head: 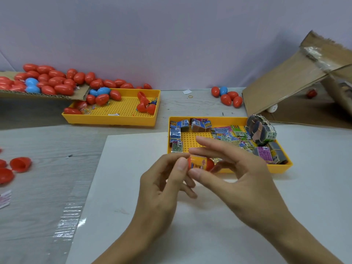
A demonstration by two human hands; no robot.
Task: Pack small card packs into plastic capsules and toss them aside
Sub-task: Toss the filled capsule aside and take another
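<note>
Between both hands sits a red capsule (208, 164) with a yellow card pack (198, 163) showing in its middle gap. My left hand (165, 180) pinches the capsule's left end with thumb and fingertips. My right hand (234, 168) holds the right end between thumb and forefinger, its other fingers stretched out above. Both hands hover over a white sheet (144, 216), just in front of a yellow tray (282, 168) that holds several small card packs (230, 136).
A second yellow tray (114, 121) at back left holds red and blue capsules and open halves. A cardboard flap (38, 93) carries many more capsules. Open red halves (20, 164) lie at far left. A few capsules (227, 97) and a cardboard box (297, 82) are at back right.
</note>
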